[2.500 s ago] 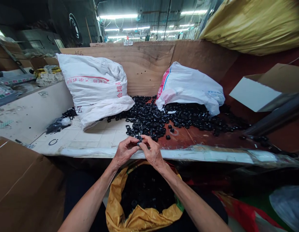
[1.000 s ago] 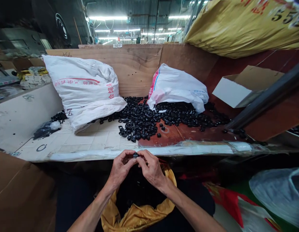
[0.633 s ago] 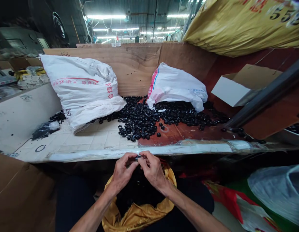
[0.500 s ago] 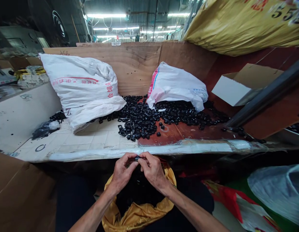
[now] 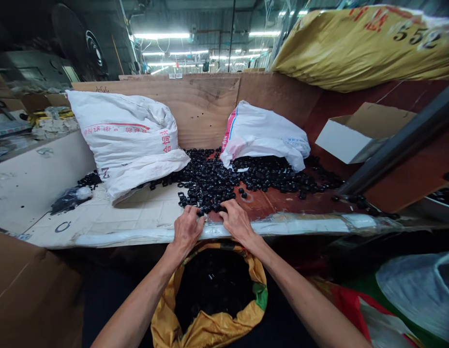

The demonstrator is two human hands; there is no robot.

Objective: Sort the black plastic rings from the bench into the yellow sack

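Observation:
A heap of small black plastic parts [image 5: 213, 176], some ring-shaped, lies spread over the tabletop. At its near edge my left hand [image 5: 188, 226] has curled fingers closed on a small black plastic part, though the fingertips are partly hidden. My right hand [image 5: 237, 220] is beside it, thumb and forefinger closed at another of these black parts on the right. Below both hands, an open yellow sack [image 5: 206, 328] with its rim rolled down holds many dark pieces.
Two white woven sacks, one on the left [image 5: 130, 140] and one on the right [image 5: 266, 135], lie on the table. An open carton [image 5: 342, 140] and a dark metal bar [image 5: 395, 140] are at right. Above hangs a full yellow sack [image 5: 355, 53]. Tape covers the table's front edge [image 5: 300, 224].
Both hands have moved from above the yellow sack, where they held one small dark part together, forward and apart to the heap's near edge. That part is no longer seen between them.

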